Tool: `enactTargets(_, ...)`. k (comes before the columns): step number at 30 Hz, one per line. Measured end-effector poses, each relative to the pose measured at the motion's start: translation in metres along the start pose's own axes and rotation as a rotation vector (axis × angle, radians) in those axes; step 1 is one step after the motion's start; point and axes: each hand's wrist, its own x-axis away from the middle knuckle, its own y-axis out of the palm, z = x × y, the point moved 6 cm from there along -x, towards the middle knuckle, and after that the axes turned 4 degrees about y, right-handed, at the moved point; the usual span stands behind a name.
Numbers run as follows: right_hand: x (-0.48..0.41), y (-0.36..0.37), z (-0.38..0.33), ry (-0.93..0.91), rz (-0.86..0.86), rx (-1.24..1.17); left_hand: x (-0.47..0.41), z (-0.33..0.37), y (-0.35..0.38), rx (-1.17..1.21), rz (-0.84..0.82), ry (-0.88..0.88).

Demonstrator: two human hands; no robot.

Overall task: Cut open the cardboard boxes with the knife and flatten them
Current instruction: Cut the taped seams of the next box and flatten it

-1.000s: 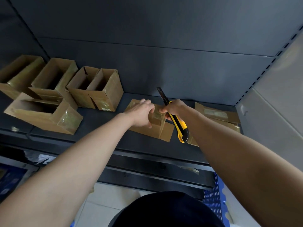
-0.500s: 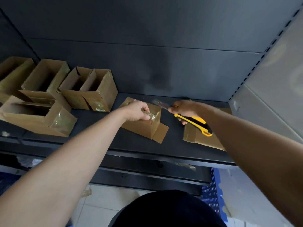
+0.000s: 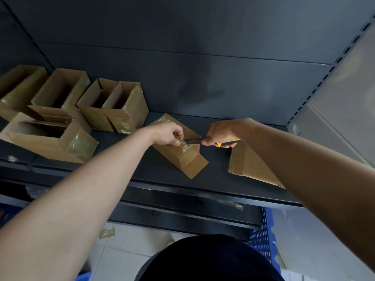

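two bare forearms reach forward onto a dark grey metal shelf (image 3: 125,159). in the middle of the shelf a long brown cardboard box (image 3: 172,157) lies on its side at an angle. one end flap is folded out flat on the shelf, toward the front edge. clear shiny tape (image 3: 185,148) covers that near end.

the left hand (image 3: 169,133) rests on top of the box, fingers curled, pinching the taped edge. the right hand (image 3: 220,131) is wrapped firmly round the yellow and black handle of a utility knife (image 3: 229,142). its dark blade (image 3: 192,141) points left, roughly level, and its tip meets the tape right beside the left fingertips. whether the blade has gone through the tape cannot be told.

just right of the box, partly hidden under the right forearm, lies a flattened sheet of brown cardboard (image 3: 249,165).

to the left, near the back of the shelf, two small open cardboard boxes (image 3: 119,106) stand touching, side by side. farther left stands a taller open cardboard box (image 3: 60,92), with another open box (image 3: 18,88) at the frame's edge. in front of these, a wide open cardboard box (image 3: 46,138) sits by the shelf's front edge, with tape on its end.

below the shelf are pale floor tiles (image 3: 125,250) with a crumpled scrap of tape (image 3: 106,233) on them. a blue perforated plastic crate (image 3: 261,238) stands lower right. dark clothing (image 3: 203,260) fills the bottom centre.
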Motion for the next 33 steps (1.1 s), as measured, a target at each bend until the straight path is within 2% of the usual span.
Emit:
enactTargets(10,-0.007,0.003,-0.001,0.014,-0.045,0.04,-0.001,0.004,0.001,0.036,0.01,0.022)
enactTargets(14,-0.009,0.003,-0.01,-0.03,0.104,0.161,-0.004,0.011,0.001,0.021,0.003,0.064)
enactTargets(21,-0.007,0.005,0.0,0.017,-0.045,0.083,-0.007,0.005,0.005,0.043,-0.007,0.066)
enactTargets(25,-0.01,0.016,-0.006,-0.01,-0.003,0.036,-0.007,0.003,0.005,0.064,0.002,0.069)
enactTargets(30,-0.003,0.016,-0.003,-0.012,-0.081,-0.011,-0.005,0.003,0.003,0.045,0.004,0.073)
enactTargets(33,-0.002,0.017,-0.002,-0.004,-0.044,-0.028,-0.005,0.005,0.0,0.083,0.053,0.074)
